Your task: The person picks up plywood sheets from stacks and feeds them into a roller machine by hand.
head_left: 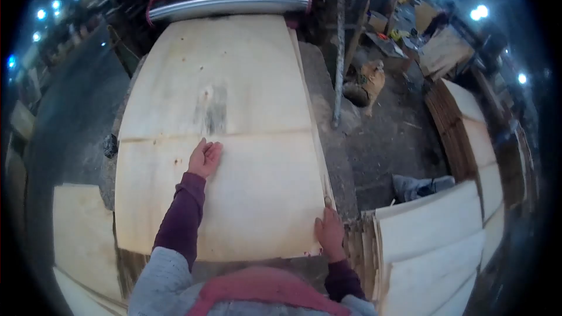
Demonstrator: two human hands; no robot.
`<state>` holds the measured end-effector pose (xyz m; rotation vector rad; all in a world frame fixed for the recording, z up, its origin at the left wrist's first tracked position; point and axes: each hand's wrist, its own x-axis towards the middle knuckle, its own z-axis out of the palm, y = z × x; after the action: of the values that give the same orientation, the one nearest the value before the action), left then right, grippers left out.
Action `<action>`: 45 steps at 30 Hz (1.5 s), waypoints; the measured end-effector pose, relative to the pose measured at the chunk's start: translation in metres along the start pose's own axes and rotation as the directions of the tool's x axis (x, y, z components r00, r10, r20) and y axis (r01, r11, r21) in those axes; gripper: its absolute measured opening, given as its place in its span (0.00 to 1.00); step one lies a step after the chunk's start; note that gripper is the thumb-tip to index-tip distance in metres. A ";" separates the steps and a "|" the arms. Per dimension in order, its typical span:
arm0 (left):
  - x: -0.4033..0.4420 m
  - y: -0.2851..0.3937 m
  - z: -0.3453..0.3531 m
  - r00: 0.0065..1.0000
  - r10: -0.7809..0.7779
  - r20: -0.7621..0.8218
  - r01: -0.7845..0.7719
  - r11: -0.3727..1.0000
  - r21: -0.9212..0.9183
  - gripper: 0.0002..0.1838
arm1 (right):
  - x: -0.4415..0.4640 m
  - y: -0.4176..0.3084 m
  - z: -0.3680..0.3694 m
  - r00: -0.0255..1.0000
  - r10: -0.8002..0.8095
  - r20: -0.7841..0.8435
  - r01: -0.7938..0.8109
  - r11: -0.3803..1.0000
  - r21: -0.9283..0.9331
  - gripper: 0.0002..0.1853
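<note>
While my left hand [205,159] is open over the sheet [263,199], I'm apparently aligning it, needing even guidance; right hand [332,237], closure unclear.

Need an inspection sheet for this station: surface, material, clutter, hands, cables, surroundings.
Surface: grey bed visible beside the sheets; finer condition unclear.
Job's things: broad pale sheets, a line across them, dark smudge past the left hand; far end at the metal roller.
Clutter: sheet stack at right, another stack at left, mixed scraps far right.
Hands: left open over the sheets, contact unclear; right hand at their near right edge, grip unclear.
Cables: nothing seen.
Surroundings: upright pole, dark floor, bright lights.
</note>
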<state>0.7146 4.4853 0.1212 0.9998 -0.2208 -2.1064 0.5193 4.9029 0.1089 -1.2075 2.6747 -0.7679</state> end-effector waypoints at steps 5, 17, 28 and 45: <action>-0.096 -0.037 -0.079 0.964 -0.214 0.159 0.190 0.970 0.151 0.15 | 0.004 0.003 0.001 0.996 -0.075 -0.044 0.073 0.996 -0.042 0.21; -0.265 -0.061 -0.198 0.982 -0.124 -0.140 0.144 0.980 0.140 0.16 | 0.027 0.005 -0.016 0.981 0.100 0.165 -0.118 0.987 0.105 0.16; -0.279 -0.083 -0.197 0.946 -0.074 -0.316 0.122 0.983 0.135 0.18 | 0.034 0.001 -0.048 0.987 0.119 0.104 -0.136 0.975 0.176 0.15; -0.330 -0.099 -0.186 0.961 0.088 -0.261 -0.062 0.992 0.106 0.05 | 0.037 -0.018 -0.096 0.820 -0.035 0.571 -0.560 0.162 0.813 0.15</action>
<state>0.9195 4.8190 0.1435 1.2981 -0.2242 -1.8845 0.4779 4.9044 0.2045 -0.3675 1.2804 -1.4851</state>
